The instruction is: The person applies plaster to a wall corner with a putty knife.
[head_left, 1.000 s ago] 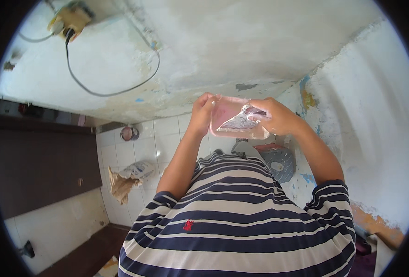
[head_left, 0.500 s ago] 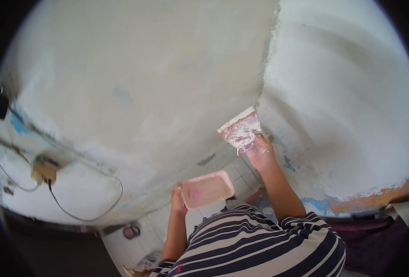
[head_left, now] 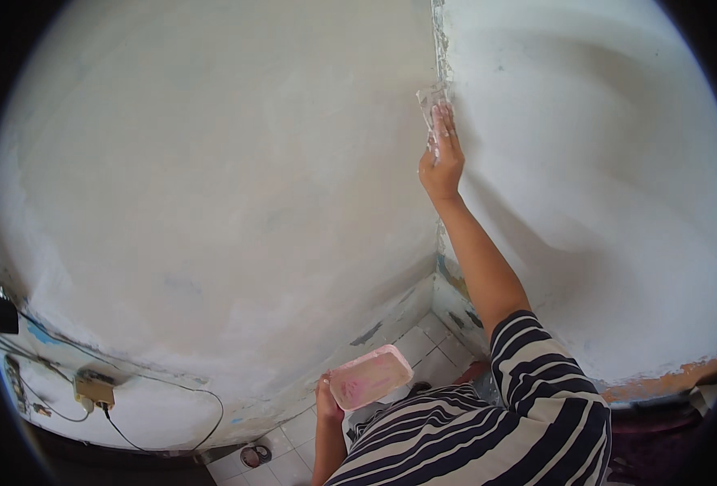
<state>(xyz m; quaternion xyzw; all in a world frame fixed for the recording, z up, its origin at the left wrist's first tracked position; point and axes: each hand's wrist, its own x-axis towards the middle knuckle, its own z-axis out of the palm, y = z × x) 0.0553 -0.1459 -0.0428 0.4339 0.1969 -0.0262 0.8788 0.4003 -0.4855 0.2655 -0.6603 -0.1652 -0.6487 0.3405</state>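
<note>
The right hand (head_left: 442, 162) is up high by the corner (head_left: 438, 57) between the big wall (head_left: 253, 162) and the white wall (head_left: 609, 146). Its fingers (head_left: 448, 128) are straight and close together, holding a flat scraper (head_left: 425, 100). The scraper sticks out on their left and up past the tips, its long way going along the corner. I can't tell if its edge touches. The left hand (head_left: 326, 398), far below, grips the left end of a pink tray (head_left: 373, 376).
</note>
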